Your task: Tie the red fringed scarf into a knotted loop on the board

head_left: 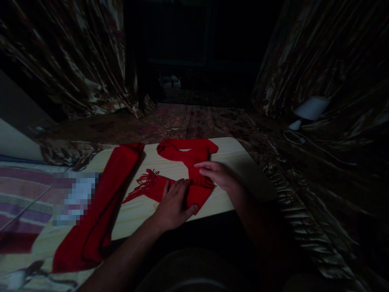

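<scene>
Palms flat: left hand (pixel 175 202) and right hand (pixel 216 173) open, pressing red scarf (pixel 194 156) on wooden table (pixel 240 156); smooth outward, keeping fringe (pixel 145 181) straight.

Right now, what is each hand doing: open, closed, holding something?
Left hand: open, lying flat on the red scarf, gripping nothing.
Right hand: open, fingers stretched, resting on the same scarf, gripping nothing.
</scene>
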`<action>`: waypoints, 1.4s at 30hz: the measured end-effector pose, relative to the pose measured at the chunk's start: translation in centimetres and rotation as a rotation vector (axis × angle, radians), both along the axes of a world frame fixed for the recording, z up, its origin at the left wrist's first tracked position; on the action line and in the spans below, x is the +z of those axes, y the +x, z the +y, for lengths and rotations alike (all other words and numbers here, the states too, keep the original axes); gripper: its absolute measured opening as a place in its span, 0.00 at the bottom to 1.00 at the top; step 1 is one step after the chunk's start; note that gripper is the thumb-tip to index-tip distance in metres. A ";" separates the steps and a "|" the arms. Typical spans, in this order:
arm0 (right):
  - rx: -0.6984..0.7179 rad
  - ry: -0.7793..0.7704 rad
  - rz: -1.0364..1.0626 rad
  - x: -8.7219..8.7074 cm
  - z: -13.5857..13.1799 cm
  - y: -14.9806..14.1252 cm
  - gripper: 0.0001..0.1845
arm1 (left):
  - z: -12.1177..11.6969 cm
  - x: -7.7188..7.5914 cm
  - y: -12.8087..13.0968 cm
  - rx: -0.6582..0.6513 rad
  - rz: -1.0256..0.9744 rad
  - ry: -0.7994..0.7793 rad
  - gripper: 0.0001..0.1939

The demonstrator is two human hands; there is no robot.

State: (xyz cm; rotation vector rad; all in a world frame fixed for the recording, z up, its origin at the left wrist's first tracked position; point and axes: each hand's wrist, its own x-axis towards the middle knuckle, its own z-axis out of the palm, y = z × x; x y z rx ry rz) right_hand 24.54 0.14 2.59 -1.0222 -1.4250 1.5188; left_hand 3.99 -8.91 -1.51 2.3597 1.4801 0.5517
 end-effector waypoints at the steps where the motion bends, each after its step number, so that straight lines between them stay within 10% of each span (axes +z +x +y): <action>1: -0.052 -0.032 0.084 0.1 0.1 -0.2 0.13 | 0.0 0.0 0.0 -0.005 -0.005 0.004 0.40; 12: -0.237 -0.338 0.310 2.2 -0.6 -1.2 0.18 | -0.4 -0.2 -0.2 -0.039 -0.048 0.018 0.34; 19: -0.237 -0.305 0.340 1.3 -1.4 -1.0 0.13 | 2.4 1.8 2.2 0.353 -1.274 -0.559 0.16; 24: -0.222 -0.365 0.247 0.0 -1.3 -0.5 0.12 | 6.2 3.6 4.5 0.326 -1.767 -1.091 0.13; 32: -0.358 -0.320 0.011 -1.4 -0.7 -0.2 0.13 | 7.0 2.8 5.3 0.398 -1.711 -1.140 0.13; 42: -0.417 -0.339 0.278 -2.1 0.1 -1.6 0.20 | 7.8 3.3 4.6 0.264 -1.717 -1.198 0.12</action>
